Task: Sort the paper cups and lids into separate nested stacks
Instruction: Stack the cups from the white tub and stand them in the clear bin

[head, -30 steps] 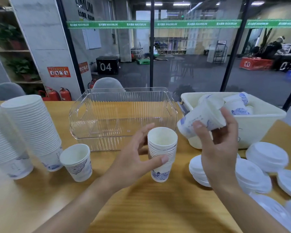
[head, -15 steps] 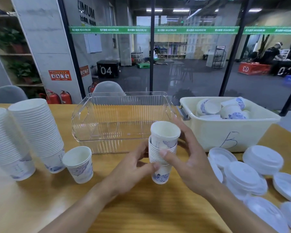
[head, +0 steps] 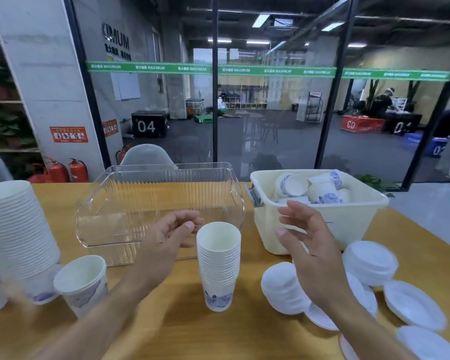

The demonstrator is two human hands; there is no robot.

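**Both hands free beside the nested cup stack**

A short nested stack of white paper cups [head: 218, 263], ribbed with rolled rims and blue-printed at the base, stands upright on the smooth wooden tabletop [head: 182, 333]. The left hand [head: 164, 245] hovers just beside it, fingers loosely curled, holding nothing; the right hand [head: 309, 250] is released, fingers spread. Behind stand a clear ribbed plastic bin [head: 159, 203] and a cream plastic tub [head: 348, 219] of loose cups. White domed plastic lids [head: 369, 261] lie partly hidden by the right forearm. A tall cup stack [head: 16, 235] at left is blurred and cut off.
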